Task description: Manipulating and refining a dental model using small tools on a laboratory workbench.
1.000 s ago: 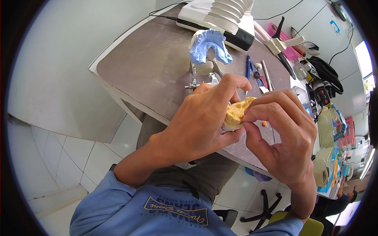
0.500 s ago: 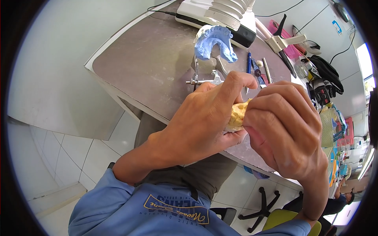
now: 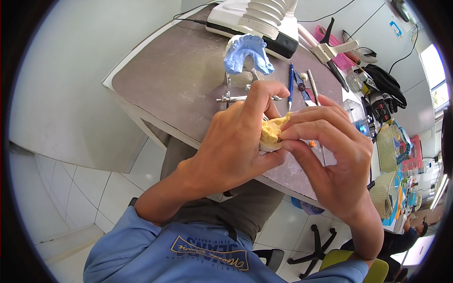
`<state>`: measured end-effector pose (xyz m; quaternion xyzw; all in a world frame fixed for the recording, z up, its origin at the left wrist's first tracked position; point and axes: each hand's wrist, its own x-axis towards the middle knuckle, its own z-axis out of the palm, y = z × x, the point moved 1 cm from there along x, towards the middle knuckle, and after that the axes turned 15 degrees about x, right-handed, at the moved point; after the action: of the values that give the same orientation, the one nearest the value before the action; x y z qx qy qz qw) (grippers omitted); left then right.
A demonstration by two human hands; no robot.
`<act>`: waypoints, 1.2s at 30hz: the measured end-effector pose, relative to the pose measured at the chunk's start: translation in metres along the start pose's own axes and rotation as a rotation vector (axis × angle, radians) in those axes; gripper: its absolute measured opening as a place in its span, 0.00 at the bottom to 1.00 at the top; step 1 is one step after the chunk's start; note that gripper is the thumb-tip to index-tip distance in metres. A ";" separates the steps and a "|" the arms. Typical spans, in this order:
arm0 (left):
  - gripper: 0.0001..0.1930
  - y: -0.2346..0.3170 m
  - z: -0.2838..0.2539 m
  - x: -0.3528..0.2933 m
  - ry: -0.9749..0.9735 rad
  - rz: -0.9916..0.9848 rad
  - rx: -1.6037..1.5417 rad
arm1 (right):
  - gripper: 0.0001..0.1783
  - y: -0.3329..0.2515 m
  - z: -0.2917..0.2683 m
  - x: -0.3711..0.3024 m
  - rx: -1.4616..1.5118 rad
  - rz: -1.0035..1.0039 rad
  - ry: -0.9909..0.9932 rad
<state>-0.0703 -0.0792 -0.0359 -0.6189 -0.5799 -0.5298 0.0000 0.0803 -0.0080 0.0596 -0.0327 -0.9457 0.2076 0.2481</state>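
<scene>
Left hand (image 3: 231, 144) grips yellow cast (image 3: 270, 133); right hand (image 3: 347, 170) touches its edge (cannot tell whether that grip pinches anything).

Looks like a dental workshop, judging by the blue tooth cast (image 3: 247, 46), yellow cast (image 3: 270, 131), ribbed hose (image 3: 263, 18) and workbench (image 3: 170, 78).
</scene>
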 end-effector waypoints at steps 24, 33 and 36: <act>0.37 0.004 -0.001 -0.002 0.002 0.027 0.061 | 0.09 -0.008 0.005 0.003 -0.099 -0.012 0.054; 0.34 -0.007 -0.006 -0.009 0.203 0.235 0.100 | 0.20 0.006 -0.010 -0.007 0.000 -0.097 0.110; 0.33 -0.013 -0.008 -0.014 0.175 0.279 -0.001 | 0.21 0.004 -0.007 -0.008 0.005 -0.124 0.089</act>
<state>-0.0817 -0.0902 -0.0497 -0.6449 -0.4858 -0.5769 0.1236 0.0906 -0.0027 0.0595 0.0172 -0.9334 0.1925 0.3025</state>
